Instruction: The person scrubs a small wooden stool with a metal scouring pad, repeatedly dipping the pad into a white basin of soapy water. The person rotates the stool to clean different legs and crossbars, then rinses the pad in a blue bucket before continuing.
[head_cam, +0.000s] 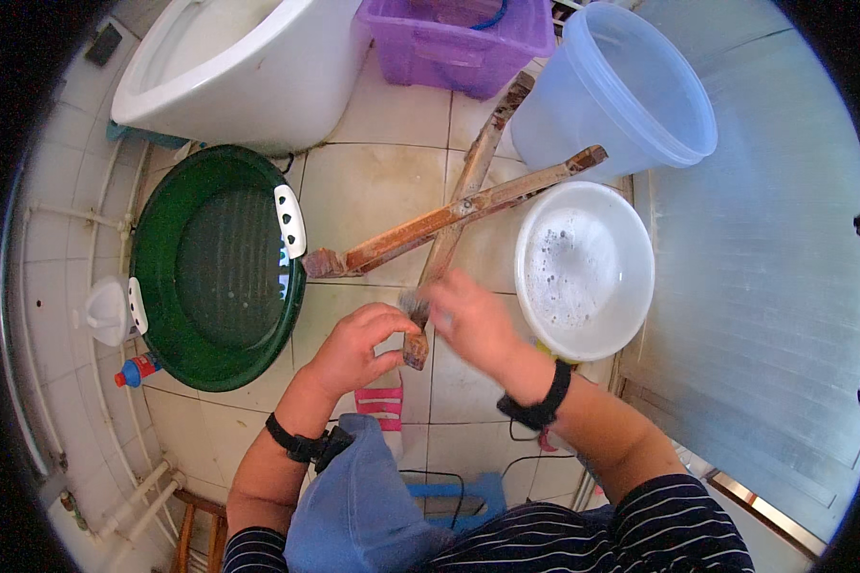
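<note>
A worn wooden cross frame (pixel 466 208) made of two crossed bars, joined near the middle, stands over the tiled floor in front of me. My left hand (pixel 373 340) pinches the near end of one bar between thumb and fingers. My right hand (pixel 466 315), blurred, is at the same bar just above that end, on its right side. A small greyish thing by its fingertips is too blurred to name, and I cannot tell whether the hand holds it. The other bar runs from lower left to upper right, untouched by either hand.
A green basin (pixel 150 286) with water stands left, beside a red-capped bottle (pixel 137 369). To the right are a white basin (pixel 522 272) and a translucent blue bucket (pixel 559 122). A purple plastic bin (pixel 459 61) and a white toilet (pixel 279 86) stand at the far side.
</note>
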Tool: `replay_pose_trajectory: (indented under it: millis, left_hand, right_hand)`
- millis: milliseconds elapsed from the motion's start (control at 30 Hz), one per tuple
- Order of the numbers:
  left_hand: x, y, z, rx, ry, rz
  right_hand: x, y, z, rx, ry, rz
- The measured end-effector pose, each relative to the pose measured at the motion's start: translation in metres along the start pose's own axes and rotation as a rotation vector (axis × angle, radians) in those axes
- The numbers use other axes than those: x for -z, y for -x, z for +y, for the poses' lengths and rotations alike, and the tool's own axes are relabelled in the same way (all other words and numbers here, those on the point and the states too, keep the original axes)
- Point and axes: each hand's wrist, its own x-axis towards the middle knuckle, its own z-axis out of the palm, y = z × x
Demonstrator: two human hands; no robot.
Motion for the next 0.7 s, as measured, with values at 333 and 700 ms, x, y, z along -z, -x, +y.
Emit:
replay_pose_trajectory:
  millis: [333,700]
  left_hand:
    - [-0.001,0.000,0.000,0.034,0.055,0.026]
    - [0.001,0.000,0.006,0.028,0.037,0.062]
  right_hand:
    - [0.016,-0.022,-0.014,-0.107,0.206,0.125]
    - [0.008,-0.010,0.002,-0.218,0.059,0.163]
